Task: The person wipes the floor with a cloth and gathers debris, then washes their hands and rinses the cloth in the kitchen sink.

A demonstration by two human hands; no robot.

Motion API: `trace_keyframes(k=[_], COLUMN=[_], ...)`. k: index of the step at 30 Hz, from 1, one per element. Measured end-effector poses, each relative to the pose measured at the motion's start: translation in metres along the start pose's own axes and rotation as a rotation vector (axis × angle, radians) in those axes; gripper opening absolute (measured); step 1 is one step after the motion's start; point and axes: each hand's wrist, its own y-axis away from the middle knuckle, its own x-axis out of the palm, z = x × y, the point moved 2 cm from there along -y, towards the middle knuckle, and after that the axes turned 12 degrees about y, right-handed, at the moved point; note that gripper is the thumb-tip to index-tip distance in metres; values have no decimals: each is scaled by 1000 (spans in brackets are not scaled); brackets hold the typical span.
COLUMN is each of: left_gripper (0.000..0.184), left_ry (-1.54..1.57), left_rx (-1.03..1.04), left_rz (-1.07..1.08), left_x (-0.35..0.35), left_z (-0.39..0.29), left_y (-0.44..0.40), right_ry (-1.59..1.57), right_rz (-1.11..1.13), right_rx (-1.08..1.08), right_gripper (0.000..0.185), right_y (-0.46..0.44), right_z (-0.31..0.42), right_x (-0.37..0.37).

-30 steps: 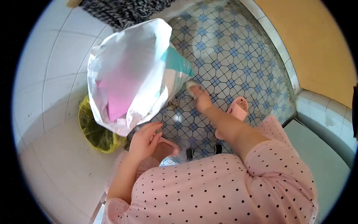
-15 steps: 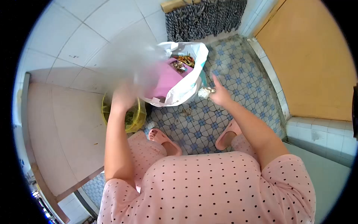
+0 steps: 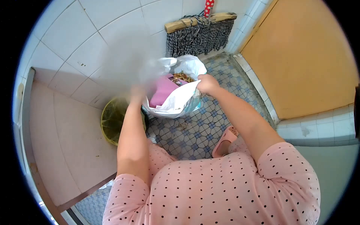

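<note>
A white plastic bag stands with its mouth wide, beside the wall. Inside it lie a pink-purple sheet or bag and brownish scraps. My right hand is closed on the bag's right rim. My left hand is at the bag's left edge; a grey blur hides its fingers, so its grip cannot be made out. Close to my left forearm is a yellow-rimmed bin with a translucent liner.
A grey string mop with a wooden head leans on the white tiled wall. A tan door panel is at right, a beige board at left. Patterned tiles cover the floor, with a pink shoe on them.
My right hand, earlier beside the bag with a crumpled whitish bit in it, has moved up and left onto the rim. My left hand has shifted right and up slightly.
</note>
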Motion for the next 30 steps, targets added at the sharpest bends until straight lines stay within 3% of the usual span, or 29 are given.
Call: trace_keyframes(k=[1,7,10,12,16,22,24,26,30], left_gripper=[31,23,19,17,15,10,10,10,17], left_ry=[46,292,555,834,980,867,998,1113,985], left_rx=[94,267,153,1,-42,111,-31,-86,-193], left_rz=[32,83,106,120,191,212,227,197,275], left_x=[-1,15,22,30,61,142,162,181,220], left_z=[-8,-45,-91,-131,-170,-202,-220,-231,-216], left_y=[-1,-2,23,47,49,26,37,47,53], right_ry=[-58,-266,-403,-399,-416,-380,-448,-379,-167], right_rz=[-29,-294,-459,-424,-515,-676,-692,-626,-574], right_rx=[33,116,89,150,141,138,91,193,255], right_gripper=[36,21,18,15,16,17,17,20,25], right_y=[1,14,20,25,12,-23,-33,-36,-58], right_z=[-6,-40,-60,-76,-123,-184,-208,-219,-272], right_x=[0,-9,-44,-69,-101,-154,-166,-182,-166])
